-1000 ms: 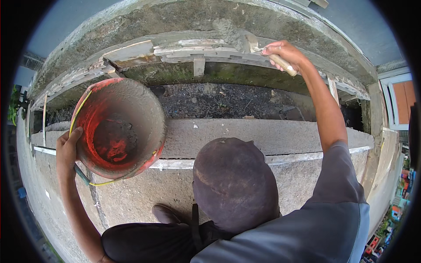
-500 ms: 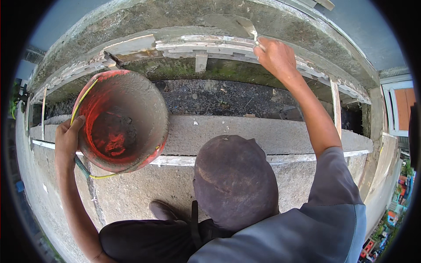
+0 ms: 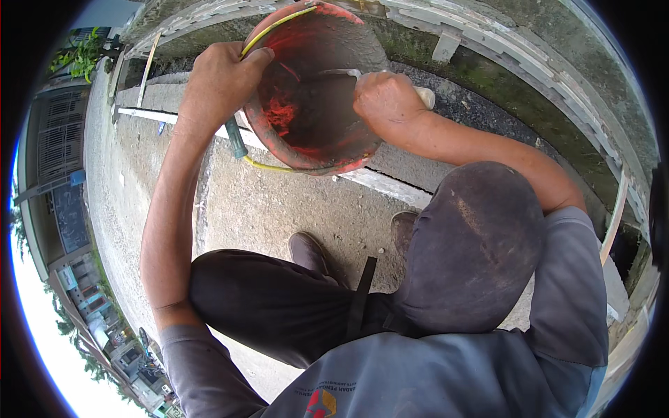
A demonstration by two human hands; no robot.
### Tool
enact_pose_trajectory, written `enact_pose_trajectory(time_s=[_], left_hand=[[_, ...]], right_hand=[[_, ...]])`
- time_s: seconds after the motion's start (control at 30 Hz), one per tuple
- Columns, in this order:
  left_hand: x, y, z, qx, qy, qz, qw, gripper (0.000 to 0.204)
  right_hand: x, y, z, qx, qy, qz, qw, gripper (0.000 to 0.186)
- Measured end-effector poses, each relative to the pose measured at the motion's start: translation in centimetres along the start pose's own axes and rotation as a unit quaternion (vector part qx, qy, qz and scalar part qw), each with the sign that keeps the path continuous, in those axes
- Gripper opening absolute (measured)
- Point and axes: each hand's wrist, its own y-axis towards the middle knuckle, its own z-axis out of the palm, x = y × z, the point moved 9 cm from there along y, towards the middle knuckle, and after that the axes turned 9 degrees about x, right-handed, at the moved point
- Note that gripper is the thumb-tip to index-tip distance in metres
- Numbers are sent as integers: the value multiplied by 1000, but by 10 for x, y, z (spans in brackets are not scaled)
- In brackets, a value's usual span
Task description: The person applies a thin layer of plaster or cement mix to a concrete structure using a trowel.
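A red bucket [image 3: 348,42], its inside smeared with grey mortar, is tipped with its mouth toward me. My left hand [image 3: 221,80] is closed on the bucket's left rim, beside the yellow wire handle [image 3: 268,31] with its green grip [image 3: 235,137]. Inside the mouth, my right hand [image 3: 390,101] is wrapped round a trowel [image 3: 424,98]. The pale butt of its handle sticks out past my fist, and its thin metal shank points left into the bucket. Its blade is hard to make out against the grey mortar [image 3: 317,108] there.
Beyond the bucket runs a ditch [image 3: 481,104] with a concrete wall edged by pale boards [image 3: 516,59]. A white strip [image 3: 390,187] lies along the near slab. Concrete ground [image 3: 237,209] lies under my boots [image 3: 306,251]. Buildings [image 3: 63,139] stand far left.
My right hand has brought the trowel from the top of the far wall down into the bucket. The view has swung left, and the bucket now appears further right and higher.
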Motion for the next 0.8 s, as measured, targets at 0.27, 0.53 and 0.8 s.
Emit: enact_pose_trajectory(time_s=[0.27, 0.53, 0.8], left_hand=[[-9, 4, 1, 4, 6, 5, 1000, 45], [-20, 1, 9, -49, 89, 66, 993, 48], [-37, -12, 15, -26, 89, 105, 990, 43]], right_hand=[[-23, 7, -38, -106, -21, 54, 993, 21], [5, -4, -1, 254, 156, -9, 954, 22], [-19, 0, -6, 99, 151, 32, 983, 15]])
